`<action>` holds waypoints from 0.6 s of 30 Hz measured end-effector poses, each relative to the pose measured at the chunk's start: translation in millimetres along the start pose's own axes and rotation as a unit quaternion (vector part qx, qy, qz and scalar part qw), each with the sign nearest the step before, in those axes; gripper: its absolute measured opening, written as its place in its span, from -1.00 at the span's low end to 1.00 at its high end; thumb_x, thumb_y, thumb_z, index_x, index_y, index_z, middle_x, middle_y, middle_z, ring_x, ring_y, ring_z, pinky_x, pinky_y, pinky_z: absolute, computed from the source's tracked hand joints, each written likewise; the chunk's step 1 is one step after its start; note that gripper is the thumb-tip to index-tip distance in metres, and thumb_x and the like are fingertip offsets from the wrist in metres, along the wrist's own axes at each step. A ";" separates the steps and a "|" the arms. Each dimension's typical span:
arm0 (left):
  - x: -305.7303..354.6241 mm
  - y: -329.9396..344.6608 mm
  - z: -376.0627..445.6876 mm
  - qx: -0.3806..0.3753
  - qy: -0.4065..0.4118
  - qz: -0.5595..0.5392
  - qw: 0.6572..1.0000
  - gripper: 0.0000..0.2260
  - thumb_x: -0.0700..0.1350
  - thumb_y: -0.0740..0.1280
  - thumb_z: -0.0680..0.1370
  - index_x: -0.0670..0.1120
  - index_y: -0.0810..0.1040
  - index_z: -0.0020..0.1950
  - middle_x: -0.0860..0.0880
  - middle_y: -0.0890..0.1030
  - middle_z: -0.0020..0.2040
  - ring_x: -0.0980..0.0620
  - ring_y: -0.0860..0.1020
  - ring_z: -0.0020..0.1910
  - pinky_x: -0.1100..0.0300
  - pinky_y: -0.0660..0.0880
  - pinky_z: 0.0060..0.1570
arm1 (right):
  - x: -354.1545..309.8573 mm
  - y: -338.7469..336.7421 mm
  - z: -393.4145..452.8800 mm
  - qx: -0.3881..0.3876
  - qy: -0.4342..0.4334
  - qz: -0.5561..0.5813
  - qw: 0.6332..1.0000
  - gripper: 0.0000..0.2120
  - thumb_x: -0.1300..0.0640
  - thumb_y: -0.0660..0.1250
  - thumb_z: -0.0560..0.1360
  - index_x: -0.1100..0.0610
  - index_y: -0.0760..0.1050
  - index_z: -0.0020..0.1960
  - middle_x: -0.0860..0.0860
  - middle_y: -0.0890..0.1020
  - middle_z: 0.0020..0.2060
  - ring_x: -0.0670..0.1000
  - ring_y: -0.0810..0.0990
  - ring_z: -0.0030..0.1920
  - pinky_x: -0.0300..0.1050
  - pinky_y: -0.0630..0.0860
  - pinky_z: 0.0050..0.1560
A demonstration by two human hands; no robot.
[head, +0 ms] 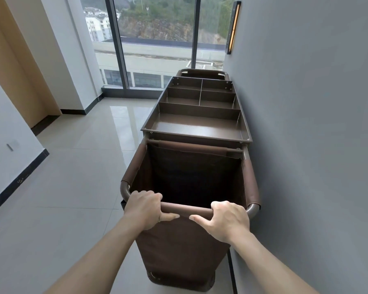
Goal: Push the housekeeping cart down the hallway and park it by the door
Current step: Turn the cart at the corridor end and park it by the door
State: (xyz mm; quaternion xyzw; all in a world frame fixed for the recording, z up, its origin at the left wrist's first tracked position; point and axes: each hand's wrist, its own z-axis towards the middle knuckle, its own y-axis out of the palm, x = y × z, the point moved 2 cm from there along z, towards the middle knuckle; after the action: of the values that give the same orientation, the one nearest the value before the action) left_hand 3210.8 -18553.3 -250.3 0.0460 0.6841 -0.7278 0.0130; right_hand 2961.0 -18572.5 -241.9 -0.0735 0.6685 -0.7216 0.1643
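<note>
Hotel corridor: housekeeping cart (197,124), tiled floor (72,177), wall light (234,27).

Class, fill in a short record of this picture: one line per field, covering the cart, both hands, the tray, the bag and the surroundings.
cart: brown, close along the grey wall on its right
left hand: grips the near handle bar
right hand: grips the same bar
top tray: divided compartments, all empty
bag: open, looks empty
ahead: tall window
floor: glossy tiles
</note>
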 end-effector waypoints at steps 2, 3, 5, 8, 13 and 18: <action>-0.9 2.9 13.3 -0.004 -0.003 -0.003 1.000 -0.39 0.64 0.00 0.37 0.09 0.33 -0.23 0.16 0.37 -0.32 0.10 0.40 -0.33 0.14 0.28 -0.16 | 7.2 3.4 14.7 0.002 -0.007 0.002 1.000 -0.34 -0.68 -0.05 0.36 -0.12 0.41 -0.25 -0.21 0.47 -0.37 -0.13 0.45 -0.39 -0.29 0.24 -0.42; -1.1 4.0 20.5 -0.002 -0.006 -0.003 1.000 -0.39 0.64 0.00 0.37 0.09 0.33 -0.23 0.16 0.37 -0.33 0.10 0.40 -0.33 0.15 0.28 -0.17 | 10.8 4.9 22.0 0.005 -0.009 0.004 1.000 -0.33 -0.69 -0.05 0.35 -0.11 0.41 -0.27 -0.20 0.48 -0.37 -0.13 0.45 -0.40 -0.29 0.25 -0.42; -1.0 5.3 35.6 0.007 -0.012 -0.004 1.000 -0.37 0.64 -0.04 0.35 0.09 0.34 -0.23 0.16 0.37 -0.34 0.10 0.39 -0.35 0.15 0.28 -0.19 | 16.9 6.8 37.6 0.016 -0.013 0.003 1.000 -0.31 -0.70 -0.07 0.34 -0.09 0.35 -0.34 -0.20 0.46 -0.42 -0.14 0.42 -0.44 -0.28 0.22 -0.44; -1.2 6.6 57.8 0.014 -0.012 -0.007 1.000 -0.37 0.65 -0.12 0.31 0.10 0.28 -0.28 0.15 0.34 -0.36 0.10 0.36 -0.37 0.12 0.26 -0.21 | 25.6 9.6 62.9 0.029 -0.021 0.002 0.999 -0.32 -0.71 -0.06 0.33 -0.08 0.23 -0.42 -0.19 0.37 -0.50 -0.17 0.34 -0.50 -0.27 0.13 -0.48; -1.4 6.2 97.9 0.011 -0.012 -0.014 1.000 -0.38 0.64 -0.07 0.35 0.09 0.29 -0.28 0.17 0.35 -0.36 0.12 0.37 -0.36 0.15 0.24 -0.22 | 43.5 11.9 105.8 0.029 -0.031 0.007 0.999 -0.31 -0.71 -0.11 0.31 -0.09 0.28 -0.40 -0.20 0.41 -0.48 -0.15 0.41 -0.48 -0.29 0.22 -0.47; -2.9 7.6 141.6 0.020 -0.014 -0.015 1.000 -0.26 0.65 -0.20 0.29 0.06 0.41 -0.22 0.14 0.43 -0.32 0.10 0.44 -0.33 0.14 0.28 -0.25 | 58.8 14.6 152.7 0.046 -0.038 -0.007 0.998 -0.30 -0.70 -0.04 0.32 -0.06 0.27 -0.44 -0.17 0.38 -0.54 -0.18 0.34 -0.52 -0.25 0.12 -0.49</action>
State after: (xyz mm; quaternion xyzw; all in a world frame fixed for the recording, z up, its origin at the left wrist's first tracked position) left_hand 3207.3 -18695.1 -249.2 0.0257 0.6702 -0.7417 0.0103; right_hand 2957.8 -18736.6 -248.4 -0.0982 0.6274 -0.7493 0.1880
